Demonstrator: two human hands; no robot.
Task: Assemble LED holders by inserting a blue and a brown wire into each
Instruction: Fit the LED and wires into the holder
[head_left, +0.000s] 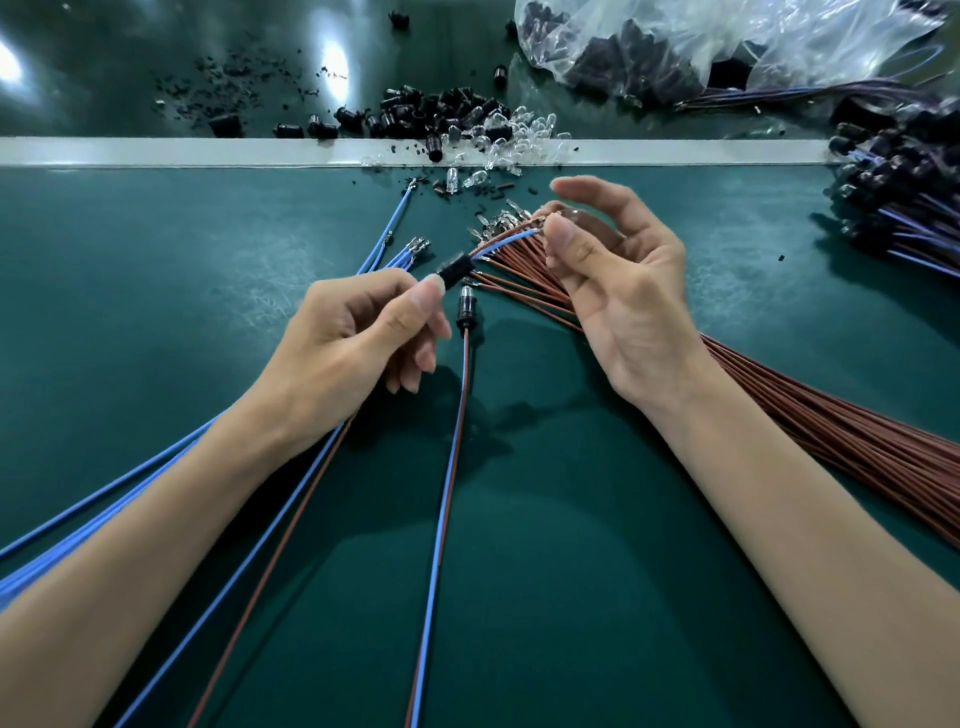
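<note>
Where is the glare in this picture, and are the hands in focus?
Head view: bright glare patches on the glossy dark surface beyond the white strip, and glints on the plastic bag. Head view: the left hand pinching the black holder and the right hand pinching its blue and brown wires are sharp; the far black parts look slightly softer.

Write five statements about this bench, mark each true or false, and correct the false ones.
1. The left hand pinches a black LED holder. True.
2. The right hand lies flat on the green mat. False: it pinches the blue and brown wires running into that holder.
3. The brown wire bundle lies on the left side. False: it fans out to the right, passing under the right hand.
4. A finished holder with a bulb lies between the hands. True.
5. The plastic bag sits at bottom left. False: it is at top right.
</note>
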